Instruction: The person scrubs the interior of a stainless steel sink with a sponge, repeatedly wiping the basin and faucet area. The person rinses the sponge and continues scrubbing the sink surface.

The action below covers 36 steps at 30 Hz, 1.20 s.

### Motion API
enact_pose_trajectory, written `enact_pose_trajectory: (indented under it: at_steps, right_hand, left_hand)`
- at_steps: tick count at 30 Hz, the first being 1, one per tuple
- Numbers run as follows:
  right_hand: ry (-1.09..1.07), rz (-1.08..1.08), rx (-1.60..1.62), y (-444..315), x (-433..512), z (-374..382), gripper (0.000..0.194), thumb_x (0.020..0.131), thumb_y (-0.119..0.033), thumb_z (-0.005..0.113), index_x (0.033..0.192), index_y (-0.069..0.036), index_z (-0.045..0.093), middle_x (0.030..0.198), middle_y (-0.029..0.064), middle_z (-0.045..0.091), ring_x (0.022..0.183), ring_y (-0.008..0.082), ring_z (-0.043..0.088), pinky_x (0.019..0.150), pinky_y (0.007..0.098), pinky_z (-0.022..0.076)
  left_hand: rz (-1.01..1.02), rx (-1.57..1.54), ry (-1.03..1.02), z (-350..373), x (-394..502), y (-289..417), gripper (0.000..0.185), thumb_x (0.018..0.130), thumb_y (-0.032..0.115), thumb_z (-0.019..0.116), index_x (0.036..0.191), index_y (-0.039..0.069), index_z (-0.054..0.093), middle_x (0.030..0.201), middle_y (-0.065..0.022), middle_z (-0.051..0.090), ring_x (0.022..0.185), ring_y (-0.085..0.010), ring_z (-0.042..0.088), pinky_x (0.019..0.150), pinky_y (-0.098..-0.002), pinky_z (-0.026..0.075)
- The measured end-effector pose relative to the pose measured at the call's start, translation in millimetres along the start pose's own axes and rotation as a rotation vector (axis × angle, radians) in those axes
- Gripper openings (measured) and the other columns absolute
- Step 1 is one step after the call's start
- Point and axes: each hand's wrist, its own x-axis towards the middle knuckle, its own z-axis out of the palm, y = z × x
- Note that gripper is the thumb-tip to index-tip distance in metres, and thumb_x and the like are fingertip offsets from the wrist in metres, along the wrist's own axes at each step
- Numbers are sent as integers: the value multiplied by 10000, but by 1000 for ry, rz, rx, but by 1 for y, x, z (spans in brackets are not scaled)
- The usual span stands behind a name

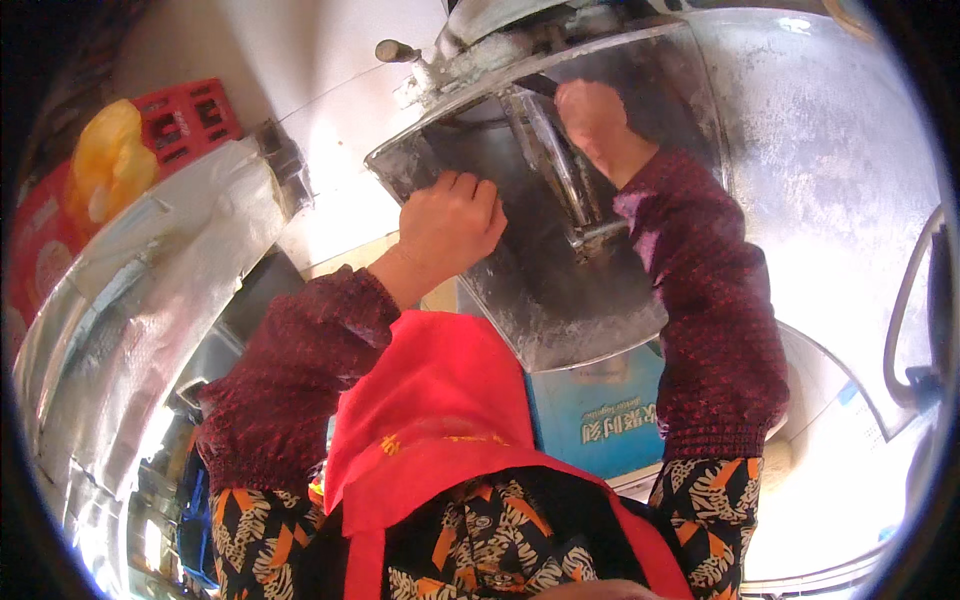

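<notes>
A deep metal tub (600,300), which looks like the bowl of a dough mixer, tilts towards me. A shiny metal bar (559,161) crosses its inside. At the tub's left rim is my left hand (454,214), its fingers curled over the edge and their tips hidden. My right hand (592,112) is inside the tub near the far wall, closed in a fist beside the bar. A dark flat strip (536,84) sticks out from that fist; what it is, I cannot tell.
A knobbed handle (397,52) and whitish-crusted machine parts stand beyond the tub. Left are a foil-like covered surface (180,240), a red plastic crate (187,120) and a yellow bag (112,161). A blue printed box (600,420) lies below; a large metal surface (810,135) is at right.
</notes>
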Motion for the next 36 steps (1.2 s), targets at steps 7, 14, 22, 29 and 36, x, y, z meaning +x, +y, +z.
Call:
enact_pose_trajectory:
  at_steps: [7, 14, 22, 29, 36]
  right_hand:
    - [2, 89, 51, -7, 14, 5, 208, 828, -66, 514, 890, -65, 713, 957, 154, 697, 899, 361, 680, 755, 451, 557]
    - [143, 47, 81, -7, -21, 28, 162, 797, -104, 568, 825, -84, 725, 877, 161, 699, 817, 343, 692, 707, 432, 559]
    - [278, 102, 145, -3, -26, 31, 176, 812, -83, 546, 860, -77, 715, 902, 168, 691, 845, 359, 679, 737, 437, 548]
    - [34, 231, 212, -5, 15, 37, 184, 817, -112, 563, 909, -84, 720, 960, 175, 686, 906, 368, 669, 766, 448, 544]
    - [194, 116, 156, -12, -28, 35, 188, 856, -139, 523, 901, -50, 682, 865, 203, 683, 829, 378, 677, 722, 458, 546]
  left_hand:
    - [33, 44, 37, 0, 0, 2, 178, 759, 187, 647, 673, 74, 541, 649, -80, 553, 614, -253, 596, 499, -366, 511]
    - [3, 75, -36, -1, 0, -1, 204, 779, 215, 650, 701, 68, 532, 683, -108, 568, 635, -287, 617, 513, -414, 506]
    - [-13, 61, -17, 1, -2, -2, 193, 782, 218, 647, 711, 70, 545, 690, -105, 581, 651, -292, 621, 530, -422, 510]
    - [-25, 23, -21, 2, -2, -3, 188, 790, 213, 640, 721, 61, 553, 697, -111, 586, 655, -301, 622, 540, -429, 512]
    - [-6, 69, -18, 0, -1, -2, 173, 768, 197, 631, 700, 53, 564, 675, -112, 588, 648, -283, 622, 543, -403, 522]
